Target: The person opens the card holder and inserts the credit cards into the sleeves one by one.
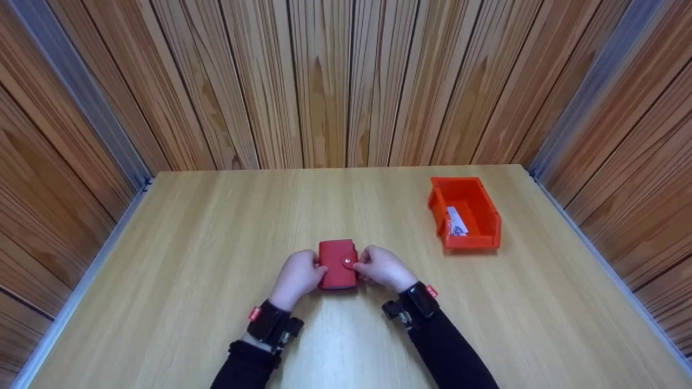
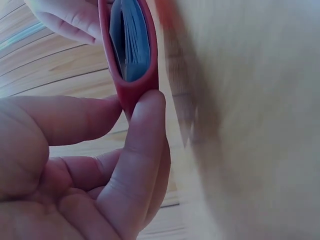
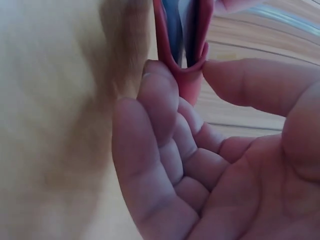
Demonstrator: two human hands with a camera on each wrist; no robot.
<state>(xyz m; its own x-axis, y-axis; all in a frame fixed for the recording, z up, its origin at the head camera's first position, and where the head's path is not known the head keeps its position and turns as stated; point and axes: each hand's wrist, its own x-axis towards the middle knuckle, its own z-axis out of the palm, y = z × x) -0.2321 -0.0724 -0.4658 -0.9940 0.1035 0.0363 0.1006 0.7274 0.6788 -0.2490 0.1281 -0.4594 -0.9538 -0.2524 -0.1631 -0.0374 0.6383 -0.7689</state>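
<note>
Where its tab (image 1: 348, 265) ends, the red wallet (image 1: 334, 266) bears a silvery snap (image 1: 347, 261).

Black sleeves (image 1: 451, 346) and black wristbands (image 1: 268, 324) with red tags (image 1: 432, 291) are worn.

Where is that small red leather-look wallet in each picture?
Head: small red leather-look wallet, just below centre.
Left wrist: wallet at top, just left of centre, seen end-on.
Right wrist: wallet at top, just right of centre, also end-on.
Shared landmark: pale wooden tabletop, blurred at right, then left, in the wrist views.
</note>
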